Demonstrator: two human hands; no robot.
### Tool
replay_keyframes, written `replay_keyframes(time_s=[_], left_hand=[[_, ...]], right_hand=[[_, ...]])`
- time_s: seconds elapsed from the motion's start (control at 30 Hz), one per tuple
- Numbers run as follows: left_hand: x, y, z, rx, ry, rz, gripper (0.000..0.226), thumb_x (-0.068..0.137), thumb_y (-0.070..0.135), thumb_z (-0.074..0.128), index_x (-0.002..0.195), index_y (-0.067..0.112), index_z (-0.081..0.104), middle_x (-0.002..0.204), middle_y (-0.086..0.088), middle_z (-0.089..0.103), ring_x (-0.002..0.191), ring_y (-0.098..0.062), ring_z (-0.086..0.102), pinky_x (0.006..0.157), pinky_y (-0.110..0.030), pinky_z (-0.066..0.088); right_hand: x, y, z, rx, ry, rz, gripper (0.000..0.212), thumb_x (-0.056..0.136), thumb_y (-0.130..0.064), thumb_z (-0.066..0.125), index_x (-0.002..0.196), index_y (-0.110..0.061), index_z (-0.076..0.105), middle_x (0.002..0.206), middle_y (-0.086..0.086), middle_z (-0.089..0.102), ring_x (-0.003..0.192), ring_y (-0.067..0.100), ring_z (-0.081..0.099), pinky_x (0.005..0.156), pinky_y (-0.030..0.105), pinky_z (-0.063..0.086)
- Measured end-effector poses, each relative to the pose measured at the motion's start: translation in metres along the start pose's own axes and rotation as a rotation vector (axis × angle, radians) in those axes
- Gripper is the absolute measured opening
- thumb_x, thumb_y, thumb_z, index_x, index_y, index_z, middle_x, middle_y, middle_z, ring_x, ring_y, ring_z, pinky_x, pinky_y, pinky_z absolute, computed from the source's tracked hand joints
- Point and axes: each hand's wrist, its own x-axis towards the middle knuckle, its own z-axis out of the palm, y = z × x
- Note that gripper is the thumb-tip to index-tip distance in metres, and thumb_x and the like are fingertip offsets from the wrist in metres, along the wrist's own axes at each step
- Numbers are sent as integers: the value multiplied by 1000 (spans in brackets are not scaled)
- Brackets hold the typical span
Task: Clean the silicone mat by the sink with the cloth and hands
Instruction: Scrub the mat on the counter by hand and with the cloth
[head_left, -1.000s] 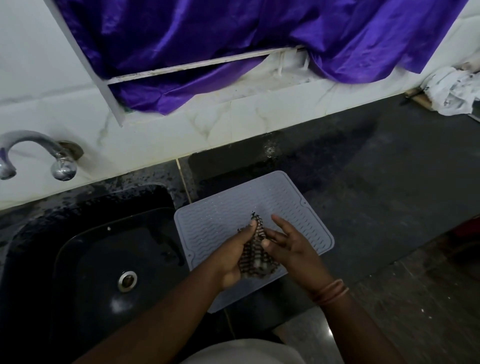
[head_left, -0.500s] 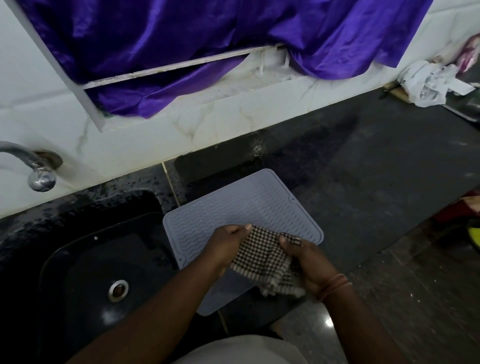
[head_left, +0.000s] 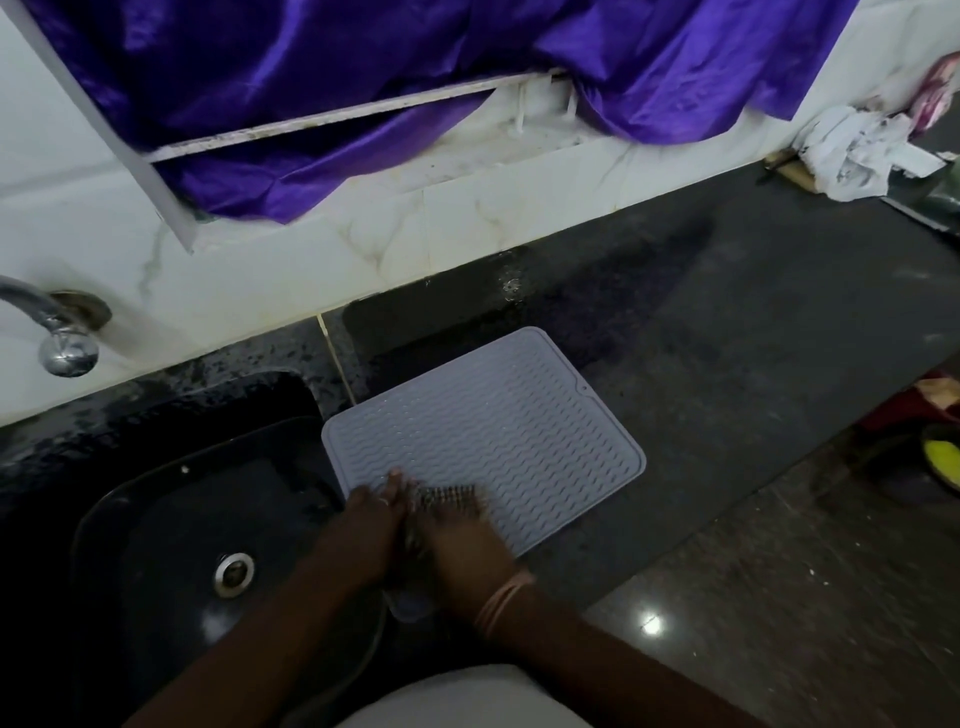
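Checked brown-and-white cloth (head_left: 451, 498) shows only as a small blurred bunch between the two hands; most of it is hidden under them, and its full shape cannot be made out; the left hand (head_left: 363, 540) and right hand (head_left: 467, 551) are pressed side by side on the near left part of the silicone mat (head_left: 498, 431), fingers curled about the cloth, though motion blur hides exactly how each finger lies; the mat's near left corner is covered by the hands, with a bit of its edge showing below the wrists; pale bangles (head_left: 503, 603) circle the right wrist.

Grey and rectangular, with rounded corners, a raised rim and wavy ridges, the mat lies flat on the dark countertop (head_left: 753, 364), just right of the black sink (head_left: 171, 519), its left edge reaching over the sink's rim.

A chrome tap (head_left: 57, 338), cut off at the left edge, juts from the marble wall (head_left: 311, 270); purple fabric (head_left: 415, 78) hangs above; crumpled white paper (head_left: 857, 150) sits on the far right of the counter, well apart from the mat.
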Motion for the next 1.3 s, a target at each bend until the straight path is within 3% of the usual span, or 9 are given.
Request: replay_keyframes(time_s=[0.07,0.17,0.47,0.57,0.67,0.87,1.0,1.13,1.3], left_hand=[[1,-12,4,-4,59,42,96,93,39,61,156,33,-12,164,-1,-15,143,-36,25,118,-41,31],[-4,-22,6,-32,86,86,90,96,36,58,156,34,-10,165,3,-12,139,-34,29,115,-40,34],[-4,-16,12,-6,126,27,105,85,36,72,159,33,-3,167,2,-8,139,-34,26,111,-42,40],[-2,-19,14,0,91,18,113,81,41,76,158,36,-6,167,5,-11,142,-34,20,114,-43,36],[-1,-23,18,-34,70,24,123,75,42,81,157,40,-10,166,7,-16,144,-34,14,114,-44,34],[1,-24,16,-6,77,23,125,74,46,82,157,36,-10,166,4,-14,144,-39,13,115,-48,33],[-2,-21,22,-15,102,1,116,78,44,77,158,39,-7,167,6,-9,141,-38,19,110,-47,40],[-3,-25,20,-84,177,21,97,89,50,64,155,45,-6,166,14,-6,138,-34,26,108,-51,42],[-6,-22,17,-13,79,-9,115,80,44,76,157,40,-10,167,7,-12,144,-38,18,110,-50,39]], right_hand=[[5,-18,30,23,-120,0,52,86,-30,55,133,-9,48,131,20,50,107,33,58,94,44,50],[5,-15,31,34,-100,-3,66,84,-37,57,143,-15,38,138,18,41,111,33,54,95,43,49],[1,8,26,-71,31,-62,31,89,-42,59,118,-33,57,109,6,57,69,23,63,52,25,44],[1,33,21,-73,91,-9,23,88,-27,60,110,-21,63,111,12,56,78,29,64,63,32,53],[3,75,0,-95,154,155,35,92,-30,56,126,-22,57,125,12,51,92,27,62,78,31,52],[19,109,-36,-68,194,539,29,95,-22,48,121,-9,51,127,20,45,88,38,62,76,41,51],[27,39,3,-241,135,280,31,90,-25,53,115,-7,55,114,18,56,95,37,60,82,47,51],[18,-38,50,21,-57,223,77,85,-32,65,150,-12,28,135,18,45,108,34,57,89,47,53],[9,18,16,-2,64,161,42,95,-31,38,131,-13,51,129,16,50,100,32,61,85,40,54]])
